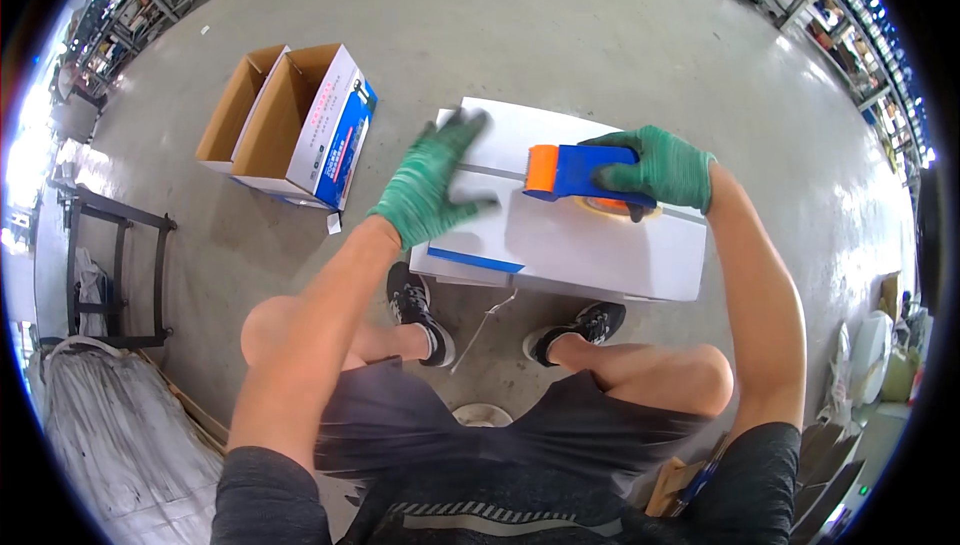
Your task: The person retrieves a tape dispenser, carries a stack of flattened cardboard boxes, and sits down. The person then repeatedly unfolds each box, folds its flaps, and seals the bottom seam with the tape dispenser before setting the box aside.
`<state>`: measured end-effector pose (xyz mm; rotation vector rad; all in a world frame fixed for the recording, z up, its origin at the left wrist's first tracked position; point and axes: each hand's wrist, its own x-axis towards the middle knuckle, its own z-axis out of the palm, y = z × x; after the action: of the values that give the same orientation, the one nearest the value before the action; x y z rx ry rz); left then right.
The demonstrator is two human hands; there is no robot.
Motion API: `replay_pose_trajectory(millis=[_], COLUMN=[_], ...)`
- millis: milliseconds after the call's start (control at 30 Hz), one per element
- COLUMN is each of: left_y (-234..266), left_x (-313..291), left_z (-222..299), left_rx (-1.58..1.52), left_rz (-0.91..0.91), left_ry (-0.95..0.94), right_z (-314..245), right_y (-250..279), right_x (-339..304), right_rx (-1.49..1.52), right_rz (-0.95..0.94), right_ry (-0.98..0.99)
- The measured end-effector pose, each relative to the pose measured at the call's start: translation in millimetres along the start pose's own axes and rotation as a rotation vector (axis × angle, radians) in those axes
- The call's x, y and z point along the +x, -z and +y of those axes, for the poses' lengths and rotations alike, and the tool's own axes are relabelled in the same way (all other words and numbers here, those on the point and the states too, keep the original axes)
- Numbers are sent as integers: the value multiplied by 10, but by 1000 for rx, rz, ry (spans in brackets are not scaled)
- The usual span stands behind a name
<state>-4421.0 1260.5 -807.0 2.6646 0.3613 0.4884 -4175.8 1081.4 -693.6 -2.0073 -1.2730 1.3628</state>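
Between my feet and the open floor lies a white cardboard box [610, 255] with a blue strip along its near left edge. Its top flaps are folded down and meet at a seam. My right hand [660, 167], in a green glove, is wrapped round a blue and orange tape dispenser [580, 170] above the box top. The roll of tape shows under the dispenser. My left hand [430, 180], gloved alike, has its fingers spread at the left end of the box, with the fingertips slightly blurred. Whether it touches the flaps I cannot tell.
Two open cardboard boxes [335, 135] stand together on the floor at the left. A dark metal frame [120, 220] is further left, above a grey plastic-covered stack [130, 420]. Racks [790, 5] line the far edges. A thin strip [485, 325] lies between my shoes.
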Motion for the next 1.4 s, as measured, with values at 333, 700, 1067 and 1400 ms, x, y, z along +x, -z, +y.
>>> replay_pose_trajectory(millis=[333, 700, 1067, 1400], left_y=[103, 150, -405, -1203], left_x=[169, 226, 634, 1507], left_z=[222, 338, 1035, 2349], left_rx=[316, 458, 387, 284], left_rz=[-406, -539, -468, -573], left_ry=[-53, -43, -362, -224], right_z=[1148, 1381, 1247, 2191], right_y=[1094, 950, 574, -349], right_x=[-1314, -1205, -938, -1415], right_rx=[-386, -471, -517, -402], right_rz=[167, 129, 148, 605], right_ry=[-319, -636, -522, -574])
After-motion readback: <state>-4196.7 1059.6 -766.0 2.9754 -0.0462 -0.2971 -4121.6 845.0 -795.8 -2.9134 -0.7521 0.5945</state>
